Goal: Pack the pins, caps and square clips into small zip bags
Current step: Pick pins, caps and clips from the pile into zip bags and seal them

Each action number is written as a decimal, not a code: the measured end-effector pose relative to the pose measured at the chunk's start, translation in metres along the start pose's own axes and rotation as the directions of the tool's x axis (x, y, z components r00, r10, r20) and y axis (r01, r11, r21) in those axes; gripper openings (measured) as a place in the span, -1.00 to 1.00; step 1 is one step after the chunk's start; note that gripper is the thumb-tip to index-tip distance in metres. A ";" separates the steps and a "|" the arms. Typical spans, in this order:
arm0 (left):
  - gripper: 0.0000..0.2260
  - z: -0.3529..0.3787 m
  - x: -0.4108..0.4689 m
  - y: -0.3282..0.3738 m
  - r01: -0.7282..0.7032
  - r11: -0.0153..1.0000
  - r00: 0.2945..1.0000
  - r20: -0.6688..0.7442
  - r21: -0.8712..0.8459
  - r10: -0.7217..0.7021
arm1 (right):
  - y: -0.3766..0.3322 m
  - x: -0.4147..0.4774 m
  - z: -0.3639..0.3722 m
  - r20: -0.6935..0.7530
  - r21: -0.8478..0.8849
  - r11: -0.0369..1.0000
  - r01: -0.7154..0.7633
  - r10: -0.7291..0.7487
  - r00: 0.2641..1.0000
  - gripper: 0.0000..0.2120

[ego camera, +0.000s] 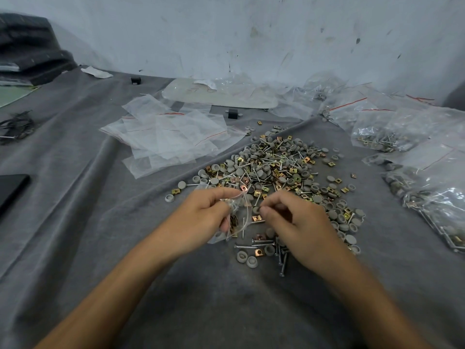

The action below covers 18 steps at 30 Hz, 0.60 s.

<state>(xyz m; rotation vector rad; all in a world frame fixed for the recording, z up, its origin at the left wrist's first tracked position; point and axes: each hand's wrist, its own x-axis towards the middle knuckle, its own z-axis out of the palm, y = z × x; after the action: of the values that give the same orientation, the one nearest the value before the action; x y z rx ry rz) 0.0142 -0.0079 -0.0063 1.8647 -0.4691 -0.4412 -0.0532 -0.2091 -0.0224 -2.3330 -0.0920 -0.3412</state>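
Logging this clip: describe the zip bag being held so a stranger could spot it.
Find the big parts pile on the grey cloth. At its near edge the left hand grips a small bag, the only one held.

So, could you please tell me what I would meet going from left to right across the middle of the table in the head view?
Black flat object at the left edge → stack of empty zip bags → loose pile of pins, caps and square clips → filled zip bags at the right.
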 end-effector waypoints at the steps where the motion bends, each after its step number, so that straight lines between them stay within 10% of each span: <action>1: -0.64 0.000 0.000 0.000 -0.003 1.000 1.000 0.005 -0.001 0.003 | -0.002 0.000 0.000 -0.028 0.146 0.989 -0.015 0.019 0.999 -0.91; 12: -0.64 0.001 0.001 -0.002 -0.020 0.999 1.000 0.003 -0.035 0.020 | -0.010 -0.001 0.011 -0.005 0.345 0.938 0.005 -0.004 1.000 -0.87; 18: -0.62 -0.005 0.004 -0.007 -0.037 0.998 0.998 -0.047 -0.053 0.035 | -0.006 -0.004 -0.005 0.150 0.049 0.999 -0.003 -0.004 0.989 -0.97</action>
<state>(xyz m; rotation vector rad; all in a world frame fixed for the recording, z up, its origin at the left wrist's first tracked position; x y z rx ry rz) 0.0211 -0.0038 -0.0120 1.8081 -0.4549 -0.3829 -0.0587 -0.2081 -0.0159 -2.3073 -0.1727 -0.1607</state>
